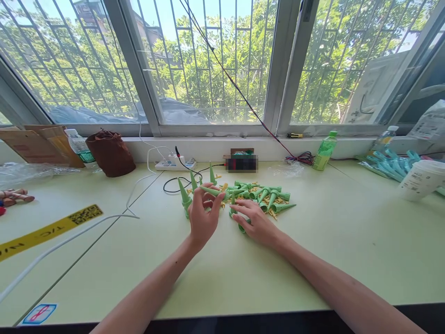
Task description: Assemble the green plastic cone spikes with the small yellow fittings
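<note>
My left hand [204, 217] pinches a green plastic watering spike [212, 191] between thumb and fingers, held nearly level above the table. A small yellow piece [224, 187] shows at the spike's wide end. Just to the right, my right hand [255, 221] has its fingertips on another green spike [233, 200] that points upward. One more green spike [243, 226] lies partly under that hand. Beyond the right hand spreads a pile of green spikes [274, 194] mixed with small yellow pieces [273, 214]. Several spikes [184, 195] stand upright left of my left hand.
Behind the pile are a power strip [176, 164], a black cable and a pixelated dark box [242, 163]. A green bottle [325, 150] and a white cup [422, 181] stand to the right. At left are a brown pouch [110, 153], a white cable [76, 231] and yellow tape [52, 232].
</note>
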Demonstrator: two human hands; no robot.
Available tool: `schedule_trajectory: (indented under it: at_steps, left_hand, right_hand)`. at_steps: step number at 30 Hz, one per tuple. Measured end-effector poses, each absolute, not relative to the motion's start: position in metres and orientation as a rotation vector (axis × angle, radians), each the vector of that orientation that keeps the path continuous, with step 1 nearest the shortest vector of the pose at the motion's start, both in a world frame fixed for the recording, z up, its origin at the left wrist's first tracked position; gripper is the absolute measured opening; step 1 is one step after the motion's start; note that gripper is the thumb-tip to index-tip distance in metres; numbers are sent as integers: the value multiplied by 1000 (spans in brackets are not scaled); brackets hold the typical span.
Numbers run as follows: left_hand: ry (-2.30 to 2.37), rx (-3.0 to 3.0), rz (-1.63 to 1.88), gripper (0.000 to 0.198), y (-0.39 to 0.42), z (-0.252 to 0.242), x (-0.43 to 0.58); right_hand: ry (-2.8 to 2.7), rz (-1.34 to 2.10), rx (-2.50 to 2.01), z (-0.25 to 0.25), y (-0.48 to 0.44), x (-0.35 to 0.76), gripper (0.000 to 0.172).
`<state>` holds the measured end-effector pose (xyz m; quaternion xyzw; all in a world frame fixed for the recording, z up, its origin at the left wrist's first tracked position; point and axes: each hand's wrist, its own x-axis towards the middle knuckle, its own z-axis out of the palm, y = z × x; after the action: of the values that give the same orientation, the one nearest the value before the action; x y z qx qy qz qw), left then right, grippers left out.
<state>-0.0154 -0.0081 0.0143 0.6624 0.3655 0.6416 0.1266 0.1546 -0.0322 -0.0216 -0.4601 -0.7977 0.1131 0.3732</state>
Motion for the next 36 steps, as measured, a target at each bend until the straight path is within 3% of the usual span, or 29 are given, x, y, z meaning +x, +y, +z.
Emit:
schedule_trajectory:
  at_steps: [20,36]
  left_hand:
    - [764,1240,1822,29,9,21,-20]
    - [798,1267,1839,28,4,26,-19]
  right_hand:
    - [-1960,365,-1198,-20,-34,156,35]
    - [-1885,369,-1150,-24,-27,159,33]
